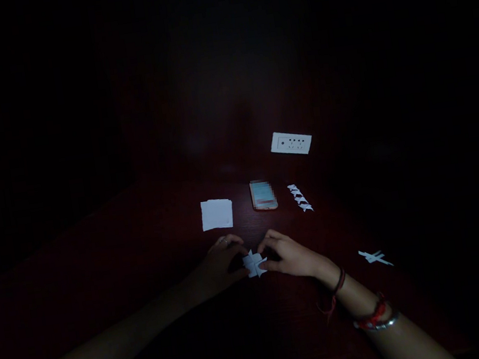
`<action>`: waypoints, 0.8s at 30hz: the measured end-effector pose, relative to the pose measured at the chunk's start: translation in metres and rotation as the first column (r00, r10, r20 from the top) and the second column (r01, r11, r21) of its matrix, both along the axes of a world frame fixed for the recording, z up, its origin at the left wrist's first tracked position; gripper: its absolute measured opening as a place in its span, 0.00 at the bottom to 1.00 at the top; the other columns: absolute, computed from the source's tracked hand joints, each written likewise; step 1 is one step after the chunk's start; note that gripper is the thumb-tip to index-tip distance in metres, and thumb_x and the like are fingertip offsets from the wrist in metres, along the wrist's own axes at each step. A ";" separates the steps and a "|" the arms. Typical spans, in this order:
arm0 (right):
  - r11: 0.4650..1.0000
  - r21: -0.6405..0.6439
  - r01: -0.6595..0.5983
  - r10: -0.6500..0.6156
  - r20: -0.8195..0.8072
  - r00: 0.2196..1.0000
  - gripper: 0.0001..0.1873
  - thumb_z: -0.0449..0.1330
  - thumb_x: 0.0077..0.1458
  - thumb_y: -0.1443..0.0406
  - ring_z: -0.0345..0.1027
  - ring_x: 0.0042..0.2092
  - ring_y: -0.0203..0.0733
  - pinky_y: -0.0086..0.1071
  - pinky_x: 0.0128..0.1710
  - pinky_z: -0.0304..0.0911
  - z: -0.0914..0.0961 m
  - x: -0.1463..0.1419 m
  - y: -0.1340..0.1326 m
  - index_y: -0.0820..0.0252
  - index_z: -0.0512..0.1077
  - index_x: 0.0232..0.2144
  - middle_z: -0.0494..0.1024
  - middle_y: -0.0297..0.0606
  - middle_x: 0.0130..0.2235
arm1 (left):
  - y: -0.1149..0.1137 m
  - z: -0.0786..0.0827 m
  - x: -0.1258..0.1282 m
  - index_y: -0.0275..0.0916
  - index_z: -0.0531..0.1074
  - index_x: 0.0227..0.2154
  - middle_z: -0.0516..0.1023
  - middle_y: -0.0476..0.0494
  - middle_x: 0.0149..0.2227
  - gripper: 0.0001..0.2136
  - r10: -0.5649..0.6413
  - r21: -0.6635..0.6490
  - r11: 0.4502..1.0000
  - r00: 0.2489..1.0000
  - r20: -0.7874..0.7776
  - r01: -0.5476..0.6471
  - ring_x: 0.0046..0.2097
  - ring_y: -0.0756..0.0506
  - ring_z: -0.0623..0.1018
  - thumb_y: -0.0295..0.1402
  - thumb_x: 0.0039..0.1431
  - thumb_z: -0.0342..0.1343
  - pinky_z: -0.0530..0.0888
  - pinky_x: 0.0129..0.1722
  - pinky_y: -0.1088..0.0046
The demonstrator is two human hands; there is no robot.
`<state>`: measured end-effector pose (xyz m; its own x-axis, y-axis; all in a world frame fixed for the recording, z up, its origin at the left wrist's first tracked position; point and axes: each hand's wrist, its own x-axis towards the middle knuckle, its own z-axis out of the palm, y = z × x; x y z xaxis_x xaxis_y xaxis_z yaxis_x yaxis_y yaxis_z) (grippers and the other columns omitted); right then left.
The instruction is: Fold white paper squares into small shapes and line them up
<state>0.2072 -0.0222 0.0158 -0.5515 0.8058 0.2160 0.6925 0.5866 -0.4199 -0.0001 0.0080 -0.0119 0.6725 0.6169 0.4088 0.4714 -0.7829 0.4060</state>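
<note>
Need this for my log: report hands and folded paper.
Left hand, right hand touching pinwheel-shaped folded paper. Phone and paper stack beyond, clear of hands.

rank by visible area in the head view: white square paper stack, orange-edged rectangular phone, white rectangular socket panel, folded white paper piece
1. Paper stack
2. Phone and socket panel: too close to rank
3. Folded paper piece, partly covered

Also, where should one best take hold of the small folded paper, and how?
Probably pinch the folded paper lightly at its left and right edges, left hand and right hand coming from opposite sides: it is small, with pointed flaps sticking out.
</note>
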 end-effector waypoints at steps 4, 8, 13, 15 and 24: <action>1.000 -0.011 0.011 -0.011 -0.036 0.999 0.13 0.58 0.44 0.63 0.57 0.35 0.35 0.28 0.35 0.56 0.000 0.000 0.001 0.61 0.64 0.33 0.61 0.35 0.34 | -0.003 0.003 0.001 0.41 0.66 0.36 0.60 0.46 0.44 0.10 -0.010 0.012 1.000 1.000 0.003 0.010 0.46 0.44 0.62 0.33 0.48 0.54 0.62 0.44 0.67; 1.000 -0.007 0.027 -0.027 -0.069 0.997 0.15 0.60 0.41 0.63 0.56 0.34 0.35 0.28 0.34 0.56 -0.001 0.000 0.001 0.62 0.62 0.32 0.61 0.35 0.33 | -0.003 0.001 0.001 0.41 0.64 0.39 0.60 0.45 0.45 0.13 -0.012 0.040 0.999 1.000 0.017 0.011 0.46 0.44 0.62 0.33 0.49 0.53 0.62 0.44 0.67; 0.999 -0.033 -0.009 0.006 -0.099 0.995 0.19 0.60 0.42 0.63 0.56 0.36 0.35 0.28 0.36 0.56 -0.001 -0.001 0.000 0.61 0.63 0.38 0.62 0.36 0.35 | 0.000 -0.004 0.001 0.40 0.65 0.39 0.59 0.43 0.46 0.13 0.045 0.053 0.998 0.999 0.005 -0.045 0.48 0.42 0.61 0.34 0.48 0.54 0.62 0.44 0.64; 0.998 -0.057 -0.025 0.019 -0.096 0.995 0.17 0.58 0.44 0.62 0.57 0.36 0.35 0.28 0.37 0.56 -0.001 0.000 0.001 0.61 0.65 0.38 0.61 0.36 0.36 | -0.001 -0.003 0.001 0.40 0.67 0.35 0.59 0.44 0.46 0.10 0.063 0.044 0.997 0.998 -0.014 -0.062 0.48 0.41 0.60 0.35 0.48 0.54 0.62 0.44 0.63; 0.994 -0.107 -0.003 -0.006 -0.089 0.996 0.13 0.60 0.41 0.63 0.57 0.36 0.34 0.28 0.36 0.57 -0.001 0.001 0.002 0.60 0.67 0.32 0.61 0.35 0.35 | -0.006 -0.001 0.003 0.41 0.66 0.34 0.58 0.45 0.47 0.07 0.041 0.020 0.999 0.999 -0.012 -0.041 0.49 0.42 0.59 0.32 0.50 0.52 0.62 0.44 0.65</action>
